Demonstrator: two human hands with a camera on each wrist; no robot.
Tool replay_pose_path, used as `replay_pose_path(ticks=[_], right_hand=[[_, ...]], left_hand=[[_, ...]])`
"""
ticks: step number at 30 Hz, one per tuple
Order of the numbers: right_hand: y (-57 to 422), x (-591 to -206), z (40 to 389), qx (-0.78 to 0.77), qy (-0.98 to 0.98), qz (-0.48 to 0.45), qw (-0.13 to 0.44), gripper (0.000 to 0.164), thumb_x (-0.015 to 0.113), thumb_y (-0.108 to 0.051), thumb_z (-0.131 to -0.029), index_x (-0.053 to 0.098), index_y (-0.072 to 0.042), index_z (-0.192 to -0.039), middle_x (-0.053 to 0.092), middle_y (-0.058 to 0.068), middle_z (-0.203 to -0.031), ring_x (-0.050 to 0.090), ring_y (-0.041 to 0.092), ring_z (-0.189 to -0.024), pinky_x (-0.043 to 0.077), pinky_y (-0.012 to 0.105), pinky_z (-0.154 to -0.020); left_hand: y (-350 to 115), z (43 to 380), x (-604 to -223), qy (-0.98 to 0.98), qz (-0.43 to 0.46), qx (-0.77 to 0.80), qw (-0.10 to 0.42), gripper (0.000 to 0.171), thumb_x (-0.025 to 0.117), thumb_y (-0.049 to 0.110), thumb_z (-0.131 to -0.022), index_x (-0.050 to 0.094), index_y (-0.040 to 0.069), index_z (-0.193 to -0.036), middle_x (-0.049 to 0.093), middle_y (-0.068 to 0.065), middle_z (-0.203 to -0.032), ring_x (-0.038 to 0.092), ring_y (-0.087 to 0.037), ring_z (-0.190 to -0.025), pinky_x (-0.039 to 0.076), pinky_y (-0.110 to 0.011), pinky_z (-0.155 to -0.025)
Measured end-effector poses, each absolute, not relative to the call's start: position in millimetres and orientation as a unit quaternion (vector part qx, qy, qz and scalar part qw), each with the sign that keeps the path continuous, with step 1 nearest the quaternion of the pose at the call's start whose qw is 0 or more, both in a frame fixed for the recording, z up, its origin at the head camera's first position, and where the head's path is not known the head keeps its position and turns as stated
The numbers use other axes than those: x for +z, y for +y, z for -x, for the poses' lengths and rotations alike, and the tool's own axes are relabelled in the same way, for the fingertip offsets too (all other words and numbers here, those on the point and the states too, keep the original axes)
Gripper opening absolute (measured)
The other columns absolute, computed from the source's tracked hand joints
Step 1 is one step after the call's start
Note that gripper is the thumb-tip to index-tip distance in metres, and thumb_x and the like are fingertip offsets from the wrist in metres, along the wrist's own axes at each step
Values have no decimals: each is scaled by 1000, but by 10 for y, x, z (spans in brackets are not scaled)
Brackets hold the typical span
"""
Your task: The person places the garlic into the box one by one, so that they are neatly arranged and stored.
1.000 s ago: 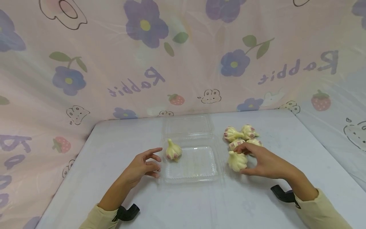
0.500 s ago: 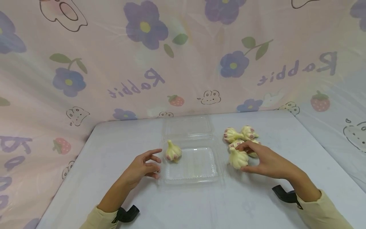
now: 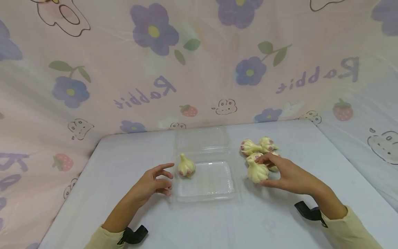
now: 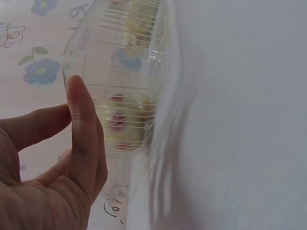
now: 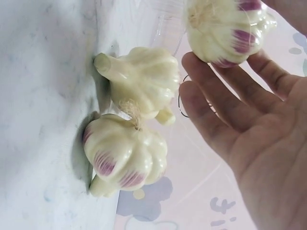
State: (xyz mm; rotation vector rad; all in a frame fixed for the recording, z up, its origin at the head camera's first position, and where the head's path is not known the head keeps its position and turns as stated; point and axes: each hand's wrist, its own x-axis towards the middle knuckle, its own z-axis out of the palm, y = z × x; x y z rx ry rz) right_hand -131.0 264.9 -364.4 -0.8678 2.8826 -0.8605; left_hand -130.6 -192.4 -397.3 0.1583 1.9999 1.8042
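Observation:
My right hand (image 3: 290, 176) pinches a garlic bulb (image 3: 258, 172) between its thumb and fingertips, stem upward, in front of the other bulbs. The right wrist view shows this held bulb's root side with purple streaks (image 5: 242, 40). My left hand (image 3: 152, 185) has loosely bent, spread fingers at the left rim of a clear plastic clamshell box (image 3: 214, 183). In the left wrist view, a fingertip (image 4: 76, 84) overlaps the box's edge. Inside, at the left, one garlic bulb (image 3: 186, 166) stands with its stem up. The lid (image 3: 202, 139) lies folded back.
Several more garlic bulbs (image 3: 250, 147) lie in a cluster right of the box, partly hidden by my right hand. All rests on a white-covered table (image 3: 192, 224). A printed curtain (image 3: 199, 69) hangs behind the table and along its sides.
The held garlic bulb has shifted slightly back toward the cluster in the right hand's grip. My left hand stays by the box rim. The head view has turned a little.

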Motion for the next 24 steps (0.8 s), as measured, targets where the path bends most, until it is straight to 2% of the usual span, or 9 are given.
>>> replay_pose_path(ticks=[7, 15, 24], right_hand=[[2693, -3610, 1302, -266, 927, 265, -5, 57, 78, -46, -83, 51, -26, -130, 63, -7, -126, 64, 18, -112, 57, 46, -91], [2703, -3589, 1312, -269, 926, 265, -5, 54, 77, -44, -84, 51, -27, -129, 62, -5, -126, 62, 17, -113, 57, 46, -92], [2710, -3605, 1324, -262, 930, 257, -5, 54, 77, -46, -84, 52, -26, -127, 64, -3, -126, 64, 20, -113, 56, 47, -91]], left_hand=[[-1919, 1316, -3960, 721, -62, 654, 222, 70, 62, -2, -91, 33, 6, -154, 48, -20, -119, 63, -14, -76, 63, -29, -68], [-1927, 1305, -3956, 718, -61, 657, 222, 70, 62, 0, -92, 32, 5, -155, 49, -13, -114, 63, -14, -75, 62, -28, -68], [-1949, 1305, -3995, 713, -73, 658, 230, 75, 65, -1, -90, 29, 6, -156, 47, -18, -119, 64, -11, -78, 62, -27, -70]])
